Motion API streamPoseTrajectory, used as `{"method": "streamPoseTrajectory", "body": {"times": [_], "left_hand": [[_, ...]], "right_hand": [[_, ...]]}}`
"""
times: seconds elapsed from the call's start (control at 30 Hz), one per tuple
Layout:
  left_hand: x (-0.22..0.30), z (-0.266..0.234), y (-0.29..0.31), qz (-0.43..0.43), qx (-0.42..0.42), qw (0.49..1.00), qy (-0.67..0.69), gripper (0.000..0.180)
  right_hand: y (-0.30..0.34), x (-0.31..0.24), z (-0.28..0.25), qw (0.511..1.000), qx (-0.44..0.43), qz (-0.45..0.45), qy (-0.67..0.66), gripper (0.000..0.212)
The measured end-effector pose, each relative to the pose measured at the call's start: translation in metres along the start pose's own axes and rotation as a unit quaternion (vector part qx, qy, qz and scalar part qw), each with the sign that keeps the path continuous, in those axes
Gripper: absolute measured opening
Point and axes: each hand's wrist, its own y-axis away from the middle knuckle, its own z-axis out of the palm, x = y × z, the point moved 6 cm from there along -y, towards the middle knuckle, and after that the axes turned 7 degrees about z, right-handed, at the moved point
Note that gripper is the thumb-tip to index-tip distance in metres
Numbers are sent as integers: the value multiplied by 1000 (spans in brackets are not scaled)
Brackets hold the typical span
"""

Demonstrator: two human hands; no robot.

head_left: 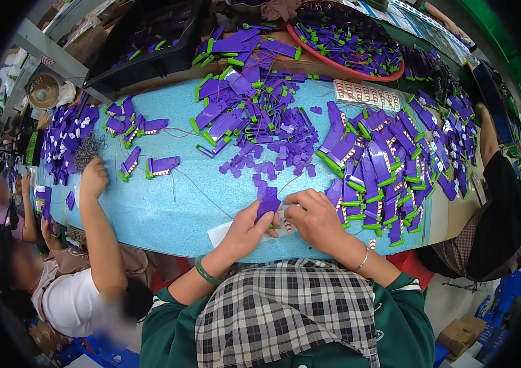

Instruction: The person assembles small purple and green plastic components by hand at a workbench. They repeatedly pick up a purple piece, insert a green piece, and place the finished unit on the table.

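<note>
My left hand (243,230) is closed on a flat purple plastic part (267,201), held upright above the table's near edge. Close beside it, my right hand (317,222) has its thumb and forefinger pinched together; what they hold, if anything, is too small to make out. A red-and-white striped sticker (287,226) shows just under those fingertips. White paper (219,233) lies partly beneath my left hand. To the right of my right hand is a pile of purple parts (368,175) with green ends, many bearing striped stickers.
Loose purple pieces (273,132) are heaped mid-table. A sheet of striped stickers (368,94) lies beyond the right pile. At the back stand a red-rimmed basket (358,72) and a black crate (144,69). A co-worker's hand (94,178) is at the left; another person sits at the right.
</note>
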Motion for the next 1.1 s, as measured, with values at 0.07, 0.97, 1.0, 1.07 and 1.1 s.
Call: {"method": "streamPoseTrajectory", "body": {"times": [0.07,0.97,1.0,1.07,1.1], "left_hand": [[4,1,0,-10,10,1000,-9,17],[31,10,-5,-23,20,942,335,41],[32,11,-5,-22,15,941,336,41],[32,11,-5,-21,11,941,337,41],[31,11,-5,-21,11,941,337,41]], "right_hand": [[-3,7,-6,992,-22,40,-121,8],[-20,5,3,869,3,209,-449,11],[-20,6,4,864,3,215,-456,11],[-20,6,5,858,5,224,-462,11],[-20,7,6,857,6,227,-462,11]]}}
